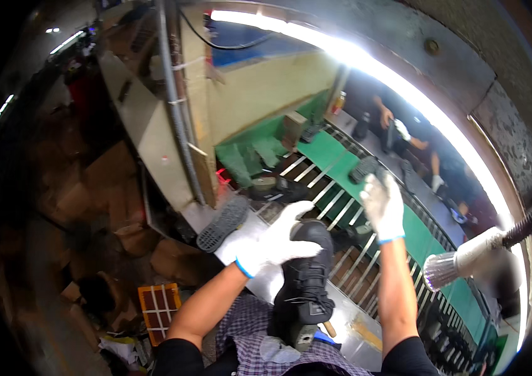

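A black lace-up shoe [310, 269] is in front of me, toe pointing away. A greyish block [303, 337] shows at its near end. My left hand [278, 243], in a white glove with a blue cuff, is at the left side of the toe. Its thumb reaches across the shoe's upper while the other fingers stretch past the toe, spread wide. Whether the palm presses on the shoe is hidden. Raised to the right of the shoe is my right hand [384, 207], gloved alike, fingers extended and holding nothing. A dark grey shoe sole [223, 224] lies left of my left hand.
Beyond my hands runs a slatted roller conveyor [347, 266] with a green belt [322, 150] bearing footwear parts. A lamp-like white nozzle [460, 262] juts in at right. Other people's hands [394, 125] work across the line. Cardboard boxes [115, 182] pile up at left, beside a metal pole [175, 94].
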Demonstrator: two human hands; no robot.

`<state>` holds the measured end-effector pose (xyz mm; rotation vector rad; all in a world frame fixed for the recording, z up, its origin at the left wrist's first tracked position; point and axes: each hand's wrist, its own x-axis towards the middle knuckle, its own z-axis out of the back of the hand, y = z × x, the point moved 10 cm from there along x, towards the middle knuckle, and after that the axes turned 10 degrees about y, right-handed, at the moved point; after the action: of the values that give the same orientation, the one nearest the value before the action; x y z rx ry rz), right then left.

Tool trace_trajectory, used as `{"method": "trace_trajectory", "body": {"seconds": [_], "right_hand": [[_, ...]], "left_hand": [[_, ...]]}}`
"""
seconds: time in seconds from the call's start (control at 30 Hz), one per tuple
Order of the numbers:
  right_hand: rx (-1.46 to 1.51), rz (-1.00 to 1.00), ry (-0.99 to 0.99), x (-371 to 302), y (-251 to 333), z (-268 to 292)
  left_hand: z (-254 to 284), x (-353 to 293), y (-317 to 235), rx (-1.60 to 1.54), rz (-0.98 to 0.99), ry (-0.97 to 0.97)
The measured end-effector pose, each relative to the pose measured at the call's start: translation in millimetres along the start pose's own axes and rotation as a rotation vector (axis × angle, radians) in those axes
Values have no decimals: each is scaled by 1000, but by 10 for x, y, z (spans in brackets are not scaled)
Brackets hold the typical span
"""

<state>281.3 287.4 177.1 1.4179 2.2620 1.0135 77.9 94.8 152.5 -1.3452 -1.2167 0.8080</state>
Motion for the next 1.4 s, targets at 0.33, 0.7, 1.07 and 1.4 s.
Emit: {"method": "trace_trajectory", "body": {"seconds": [0.33, 0.7, 1.07, 1.4], "right_hand": [[-1327, -192, 549, -963, -767, -1313], [-1322, -21, 220, -891, -544, -1143], [-1364, 32, 78, -778, -805, -1687], [-1110, 48, -116, -1167, -924, -1516]], "left_hand": [[-205, -52, 350, -533, 44, 283], [2921, -1303, -2712, 350, -664, -879], [3736, -570, -3270, 1601, -259, -888], [902, -947, -200, 777, 148, 616]]}}
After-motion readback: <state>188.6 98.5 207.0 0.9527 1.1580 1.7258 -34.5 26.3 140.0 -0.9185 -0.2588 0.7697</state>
